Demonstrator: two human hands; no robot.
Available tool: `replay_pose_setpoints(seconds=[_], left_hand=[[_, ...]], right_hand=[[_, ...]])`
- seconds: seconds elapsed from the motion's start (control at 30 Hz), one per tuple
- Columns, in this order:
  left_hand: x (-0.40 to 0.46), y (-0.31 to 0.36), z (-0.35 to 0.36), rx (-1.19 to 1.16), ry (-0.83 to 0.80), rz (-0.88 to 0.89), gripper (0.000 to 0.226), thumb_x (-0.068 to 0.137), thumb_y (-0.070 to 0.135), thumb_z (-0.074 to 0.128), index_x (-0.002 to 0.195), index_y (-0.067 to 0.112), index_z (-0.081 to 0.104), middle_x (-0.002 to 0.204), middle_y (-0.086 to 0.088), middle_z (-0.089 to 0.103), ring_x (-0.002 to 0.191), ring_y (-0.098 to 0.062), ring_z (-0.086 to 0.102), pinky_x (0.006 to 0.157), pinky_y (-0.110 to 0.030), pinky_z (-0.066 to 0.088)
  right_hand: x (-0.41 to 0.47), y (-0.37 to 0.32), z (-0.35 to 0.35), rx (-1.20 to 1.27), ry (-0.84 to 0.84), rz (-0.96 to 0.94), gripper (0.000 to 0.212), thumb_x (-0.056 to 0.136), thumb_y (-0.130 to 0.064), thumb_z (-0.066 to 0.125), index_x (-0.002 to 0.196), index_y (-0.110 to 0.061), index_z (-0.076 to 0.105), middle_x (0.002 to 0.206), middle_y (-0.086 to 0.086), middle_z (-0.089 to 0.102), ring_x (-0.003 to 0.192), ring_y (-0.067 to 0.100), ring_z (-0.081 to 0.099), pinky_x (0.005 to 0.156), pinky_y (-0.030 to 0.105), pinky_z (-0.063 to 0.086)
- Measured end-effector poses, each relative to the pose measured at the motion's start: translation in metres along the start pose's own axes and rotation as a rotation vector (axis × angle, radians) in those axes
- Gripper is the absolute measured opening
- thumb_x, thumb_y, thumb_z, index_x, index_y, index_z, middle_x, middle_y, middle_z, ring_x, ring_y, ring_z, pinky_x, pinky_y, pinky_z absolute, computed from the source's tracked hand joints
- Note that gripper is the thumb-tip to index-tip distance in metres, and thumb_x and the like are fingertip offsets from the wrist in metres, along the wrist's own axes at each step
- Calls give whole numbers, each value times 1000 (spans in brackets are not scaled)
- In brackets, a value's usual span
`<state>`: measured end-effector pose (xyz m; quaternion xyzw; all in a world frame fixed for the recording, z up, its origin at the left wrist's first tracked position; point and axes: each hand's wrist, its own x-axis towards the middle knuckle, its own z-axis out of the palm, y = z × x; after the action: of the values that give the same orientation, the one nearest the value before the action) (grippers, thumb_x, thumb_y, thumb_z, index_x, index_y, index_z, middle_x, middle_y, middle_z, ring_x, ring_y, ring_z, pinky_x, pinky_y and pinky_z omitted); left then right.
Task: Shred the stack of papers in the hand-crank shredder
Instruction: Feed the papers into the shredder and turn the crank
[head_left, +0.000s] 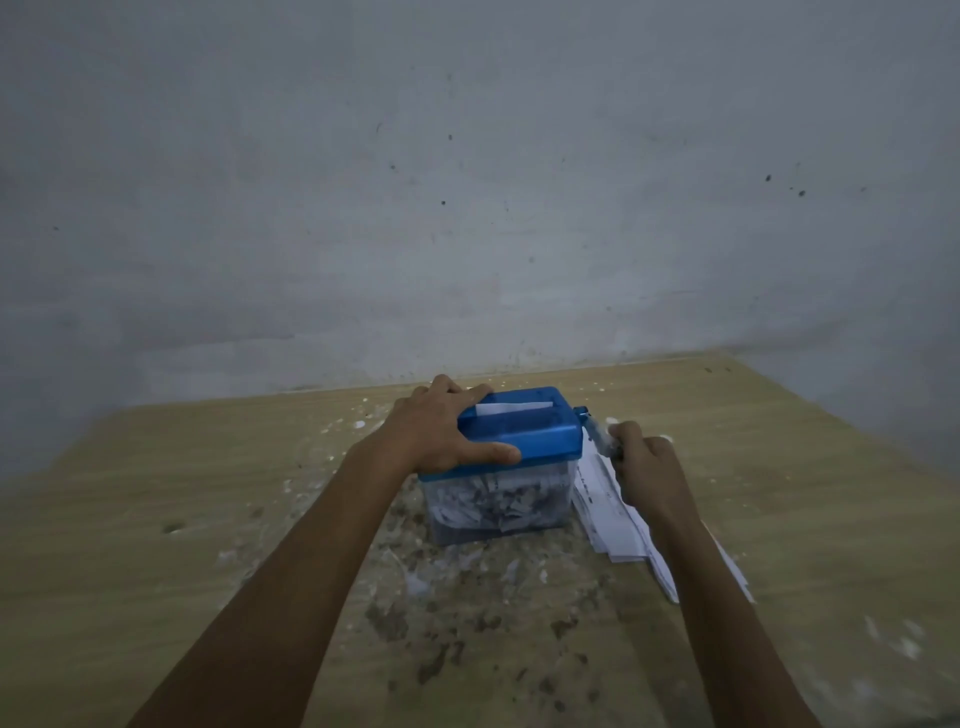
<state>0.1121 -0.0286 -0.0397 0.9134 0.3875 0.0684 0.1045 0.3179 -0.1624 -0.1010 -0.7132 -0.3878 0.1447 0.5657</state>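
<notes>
Well, the left hand (441, 431) clamps the blue shredder (524, 431) lid on the table (208, 493); the right hand (641, 465) grips the crank (597, 434). One sheet (511, 409) pokes from the slot. The bin (498, 499) looks nearly full, yet a stack of papers (618, 519) waits just beside it, so I'd guess partway.

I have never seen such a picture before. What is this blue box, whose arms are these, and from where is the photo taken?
The camera sits on a person's head and looks forward and down, so the two arms are that person's own. The blue box is a hand-crank shredder standing on a wooden table. The left hand grips its blue lid to steady it. The right hand holds the crank handle on the side. A paper strip sticks out of the slot on top. The clear bin below is full of shreds. The stack of papers lies beside the shredder, partly under the right arm.
</notes>
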Motion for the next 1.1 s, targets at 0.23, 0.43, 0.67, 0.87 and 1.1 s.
replay_pose_setpoints(seconds=[0.23,0.43,0.67,0.87,1.1], left_hand=[[1,-5,1,-19,-7,44,107,64,91,47,155,38,25,134,4,36,123,-23,40,107,-46,38],[3,-8,4,-10,4,64,104,67,89,47,155,38,25,135,5,35,124,-22,38,109,-47,35],[3,-8,4,12,31,77,102,71,89,50,155,37,26,137,6,36,126,-22,38,109,-47,33],[2,-10,8,12,53,81,103,69,92,45,155,38,25,138,7,36,125,-21,37,109,-45,32],[1,-10,12,-9,85,48,113,58,98,35,154,39,28,138,7,38,126,-20,37,111,-46,32]], right_hand=[[20,-29,3,96,152,-53,34,92,-31,45,70,-5,51,66,12,43,61,21,38,57,35,31],[45,-45,2,21,128,-95,45,93,-25,43,65,6,59,57,6,50,51,16,39,56,29,34],[82,-62,15,7,3,-32,45,88,-26,37,56,-2,59,55,5,64,54,19,50,56,30,39],[94,-57,24,43,-186,60,47,88,-27,33,47,-9,46,41,0,49,45,19,38,47,25,28],[85,6,39,-260,-452,187,21,96,-6,45,76,-10,52,69,11,51,56,18,41,58,32,37]])
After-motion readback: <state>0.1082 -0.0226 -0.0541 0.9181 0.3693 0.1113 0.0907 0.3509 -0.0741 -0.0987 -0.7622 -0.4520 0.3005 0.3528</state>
